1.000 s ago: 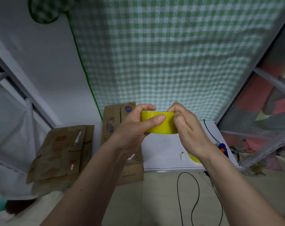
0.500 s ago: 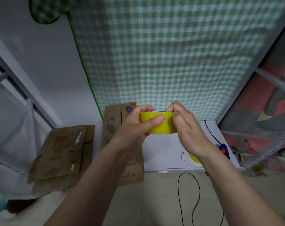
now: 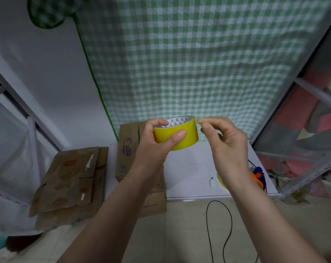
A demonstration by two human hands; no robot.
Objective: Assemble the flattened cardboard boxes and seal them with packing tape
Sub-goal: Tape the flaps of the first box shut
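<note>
My left hand [image 3: 157, 149] grips a roll of yellow packing tape [image 3: 187, 138] in the air above the white table, thumb across its outer face and fingers over the top rim. The roll's white inner core faces up. My right hand [image 3: 227, 147] is just right of the roll and off it. Its thumb and forefinger are pinched together close to the roll's edge, and no tape strip shows between them. Flattened cardboard boxes lie in a stack at the left [image 3: 66, 179], and another [image 3: 127, 149] lies partly under my left forearm.
The white table [image 3: 191, 168] carries a small white item [image 3: 213, 184], a second yellow roll [image 3: 222, 183] partly hidden by my right wrist, and an orange and blue tool [image 3: 257, 177]. A black cable [image 3: 208, 223] loops on the floor. A checked curtain [image 3: 198, 63] hangs behind, with metal shelving [image 3: 312, 168] at the right.
My right hand has let go of the tape roll and moved slightly right. My left hand has tilted the roll so its inner core shows.
</note>
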